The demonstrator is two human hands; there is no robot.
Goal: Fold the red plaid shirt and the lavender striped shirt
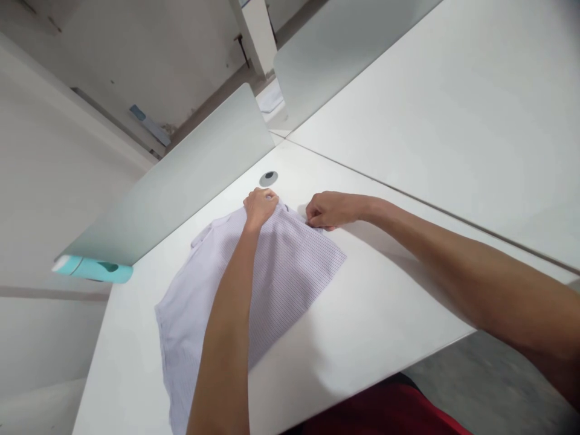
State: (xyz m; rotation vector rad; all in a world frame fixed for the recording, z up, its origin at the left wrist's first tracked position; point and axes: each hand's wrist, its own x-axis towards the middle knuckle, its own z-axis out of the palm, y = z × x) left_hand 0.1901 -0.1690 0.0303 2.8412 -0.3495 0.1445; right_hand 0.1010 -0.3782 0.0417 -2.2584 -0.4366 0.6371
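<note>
A pale lilac, finely striped shirt lies spread on the white table, partly under my left forearm. At its far edge, my left hand is closed on the cloth with its fingers curled. My right hand is closed too, pinching the shirt's edge on the right, and its fingertips are partly hidden. Between the hands the upper edge of the cloth is slightly raised, and the lower right corner lies flat.
The white table has a round cable grommet beyond my left hand. Frosted divider panels stand along its far edge. A turquoise cylinder is at the far left corner. A seam runs between this table and another surface.
</note>
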